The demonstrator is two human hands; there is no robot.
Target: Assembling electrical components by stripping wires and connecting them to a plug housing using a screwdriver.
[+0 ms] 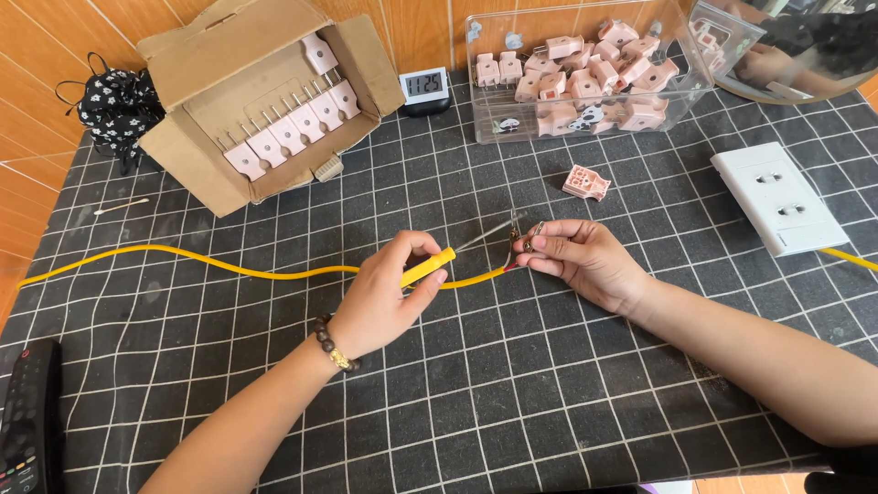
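My left hand (384, 293) grips a yellow-handled screwdriver (428, 266), its thin metal shaft pointing up right toward my right hand. My right hand (576, 261) pinches the stripped end of a yellow cable (229, 267), where small metal terminals (529, 240) sit at my fingertips. The cable trails left across the black grid mat (476, 384). A loose pink plug part (586, 183) lies just beyond my right hand.
An open cardboard box (265, 101) with pink plug halves stands at the back left. A clear bin (585, 73) of pink plugs is at the back right. A white wall socket (777, 197), a small clock (424, 89), a remote (27, 421) and a dark scrunchie (114, 105) lie around.
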